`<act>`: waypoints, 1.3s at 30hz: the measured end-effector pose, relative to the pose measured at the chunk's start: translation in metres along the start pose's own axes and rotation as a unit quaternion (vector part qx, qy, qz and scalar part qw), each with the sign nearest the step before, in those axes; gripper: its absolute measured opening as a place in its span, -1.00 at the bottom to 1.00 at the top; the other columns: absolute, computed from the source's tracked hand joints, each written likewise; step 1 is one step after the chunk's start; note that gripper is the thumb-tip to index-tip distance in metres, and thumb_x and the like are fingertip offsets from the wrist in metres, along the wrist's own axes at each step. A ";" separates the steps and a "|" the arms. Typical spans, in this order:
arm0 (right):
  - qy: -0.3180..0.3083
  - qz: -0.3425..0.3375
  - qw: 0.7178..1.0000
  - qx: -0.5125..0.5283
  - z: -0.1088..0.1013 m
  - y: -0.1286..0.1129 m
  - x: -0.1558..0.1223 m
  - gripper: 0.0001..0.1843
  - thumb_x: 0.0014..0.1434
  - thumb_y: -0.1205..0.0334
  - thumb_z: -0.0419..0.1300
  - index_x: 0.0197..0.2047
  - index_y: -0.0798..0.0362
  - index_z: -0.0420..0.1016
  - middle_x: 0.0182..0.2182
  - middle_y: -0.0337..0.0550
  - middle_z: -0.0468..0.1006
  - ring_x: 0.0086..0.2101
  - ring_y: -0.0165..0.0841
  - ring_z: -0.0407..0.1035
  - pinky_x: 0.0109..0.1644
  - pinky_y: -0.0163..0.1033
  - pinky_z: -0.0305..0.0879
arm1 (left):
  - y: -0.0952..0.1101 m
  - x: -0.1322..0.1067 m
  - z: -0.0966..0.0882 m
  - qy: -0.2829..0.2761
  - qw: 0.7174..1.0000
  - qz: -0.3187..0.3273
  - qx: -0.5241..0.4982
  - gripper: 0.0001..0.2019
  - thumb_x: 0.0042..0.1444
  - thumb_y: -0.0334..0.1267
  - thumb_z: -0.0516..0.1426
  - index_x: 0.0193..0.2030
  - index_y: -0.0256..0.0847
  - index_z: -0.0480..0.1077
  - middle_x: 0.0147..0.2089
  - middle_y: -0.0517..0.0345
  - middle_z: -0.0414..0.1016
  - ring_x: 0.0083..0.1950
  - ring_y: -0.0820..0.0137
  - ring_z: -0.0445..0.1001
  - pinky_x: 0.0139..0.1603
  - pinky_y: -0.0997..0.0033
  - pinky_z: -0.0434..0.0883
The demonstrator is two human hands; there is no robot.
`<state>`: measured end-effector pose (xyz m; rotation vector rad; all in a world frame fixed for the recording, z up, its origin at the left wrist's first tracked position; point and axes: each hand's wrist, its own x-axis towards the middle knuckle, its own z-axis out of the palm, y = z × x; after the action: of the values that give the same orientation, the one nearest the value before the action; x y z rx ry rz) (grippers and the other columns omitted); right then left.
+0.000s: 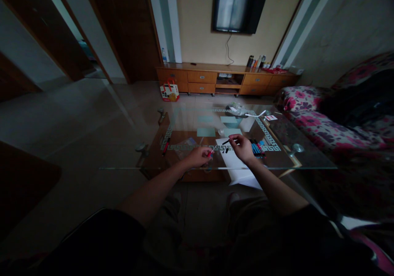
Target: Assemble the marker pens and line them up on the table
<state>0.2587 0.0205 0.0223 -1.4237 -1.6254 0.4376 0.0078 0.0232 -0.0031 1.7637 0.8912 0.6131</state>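
Observation:
My left hand is closed around a thin pen-like stick with a red part, its tip pointing up and right. My right hand pinches a small black cap-like piece above a white sheet of paper that hangs over the near edge of the glass coffee table. Two small black pieces lie on the paper between my hands. Several blue, red and dark pens lie just right of my right hand.
A red pen lies at the table's left. Papers and a bowl-like object sit at the far end. A floral sofa stands right. A wooden TV cabinet, a wall TV and a small bag are beyond.

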 end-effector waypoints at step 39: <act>-0.050 0.003 0.993 0.111 0.015 -0.014 -0.005 -0.59 0.15 -0.10 0.21 -0.13 0.07 0.50 -0.23 -0.05 0.58 -0.41 -0.35 0.41 -0.40 -0.27 0.38 | 0.004 -0.002 -0.001 -0.013 0.999 0.018 0.042 -0.69 0.10 -0.26 0.19 -0.03 -0.35 0.48 -0.38 0.12 0.52 -0.45 0.45 0.46 -0.40 0.51 0.36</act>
<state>0.2383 0.0168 0.0232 -1.2577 -1.5959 0.6803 0.0070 0.0208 0.0014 1.8622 0.8806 0.5811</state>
